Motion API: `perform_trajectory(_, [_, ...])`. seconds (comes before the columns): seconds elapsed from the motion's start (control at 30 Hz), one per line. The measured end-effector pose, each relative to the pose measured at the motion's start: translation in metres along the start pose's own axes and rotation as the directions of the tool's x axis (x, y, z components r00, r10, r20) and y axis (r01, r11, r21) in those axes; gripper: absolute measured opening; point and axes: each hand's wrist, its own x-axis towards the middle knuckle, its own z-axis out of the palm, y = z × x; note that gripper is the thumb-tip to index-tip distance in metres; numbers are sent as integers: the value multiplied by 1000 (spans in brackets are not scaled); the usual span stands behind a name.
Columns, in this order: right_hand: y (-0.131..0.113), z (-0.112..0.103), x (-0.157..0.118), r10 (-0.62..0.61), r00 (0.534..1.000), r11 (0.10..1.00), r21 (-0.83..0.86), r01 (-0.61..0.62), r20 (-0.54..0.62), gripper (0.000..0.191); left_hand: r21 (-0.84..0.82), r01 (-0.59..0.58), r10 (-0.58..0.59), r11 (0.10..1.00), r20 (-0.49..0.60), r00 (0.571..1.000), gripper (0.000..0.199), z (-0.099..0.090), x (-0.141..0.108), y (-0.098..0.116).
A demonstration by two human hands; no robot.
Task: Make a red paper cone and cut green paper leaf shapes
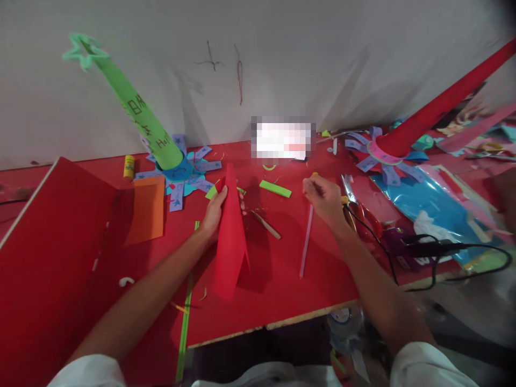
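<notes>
My left hand (215,212) is closed round a red paper (231,242) rolled into a cone, its narrow end up and its wide end low over the red tabletop. Some fingertips show on the cone's far side. To the right, my right hand (322,198) is closed above the table, with a small yellow-orange bit showing at its fingertips; what it grips cannot be made out. A thin pink strip (307,242) runs down from just below this hand. Between the hands lie a green folded paper strip (275,188) and a slim brownish stick-like tool (266,224).
A green paper tower (141,113) stands back left near a glue stick (129,167) and orange paper (148,207). At the right are a red paper tower (439,102), scissors (365,220), a blue plastic packet (423,201) and black cables (439,247). A blurred bright screen (283,141) leans at the wall.
</notes>
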Motion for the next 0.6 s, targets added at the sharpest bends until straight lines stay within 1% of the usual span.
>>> perform_trajectory(0.07, [7, -4, 4, -52, 994, 987, -158, 36, -97, 55, 9, 10, -10, 1000, -15, 1000, 48, 2, -1, 1])
perform_trajectory(0.13, [11, -3, 5, -83, 988, 967, -251, 49, -127, 55, 10, 23, -23, 1000, -33, 999, 47, 5, -2, 3])
perform_trajectory(0.17, [12, -1, 5, -101, 988, 954, -293, 62, -120, 54, 10, 30, -29, 1000, -42, 999, 47, 6, -3, 4])
perform_trajectory(0.3, [11, 8, 0, -174, 984, 887, -439, 144, -29, 47, 0, 42, -42, 999, -56, 998, 47, 9, -4, 6])
perform_trajectory(0.37, [10, 10, -2, -189, 981, 872, -464, 153, -32, 44, -2, 41, -41, 999, -55, 998, 48, 7, -4, 5])
perform_trajectory(0.5, [9, 10, -4, -206, 974, 875, -463, 141, -92, 45, -11, 41, -42, 999, -49, 998, 47, 3, -3, 3])
perform_trajectory(0.6, [11, 9, -4, -212, 975, 863, -479, 160, -58, 43, -16, 31, -32, 999, -38, 999, 47, 2, -3, 2])
